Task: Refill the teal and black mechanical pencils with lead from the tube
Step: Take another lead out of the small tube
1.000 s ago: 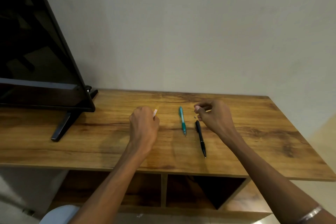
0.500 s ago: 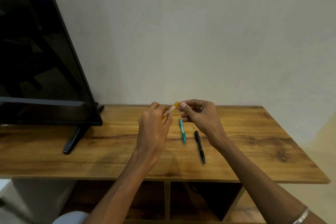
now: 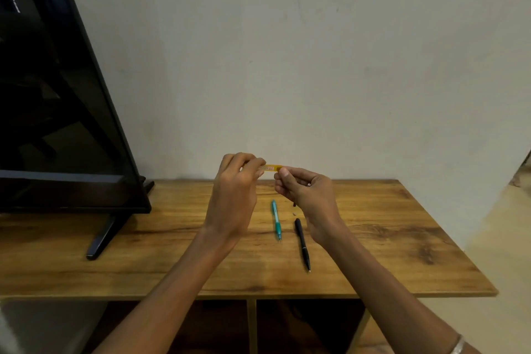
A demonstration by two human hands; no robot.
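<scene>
Since the earlier frame both hands have risen from just above the desktop, and the lead tube, tilted before, now lies nearly level between them.

The wooden desk stands against a pale wall. A dark monitor on a black stand foot occupies the desk's left end. Open compartments show beneath the desktop; their contents cannot be told.

The left hand is held above the desk with thumb and fingers pinching the left end of the tube. The right hand pinches the tube's right end between thumb and fingertips. A metal bangle circles the right wrist.

The tube is a slim yellow-orange container with a pale printed label. Whether it holds lead cannot be told.

The teal pencil lies flat on the desk below the hands, tip toward the near edge. The black pencil lies just beside it on the right, roughly parallel, set nearer the edge. The two pencils do not touch. A small dark piece and a paler speck lie on the desk above the black pencil's top end; what they are cannot be told.
</scene>
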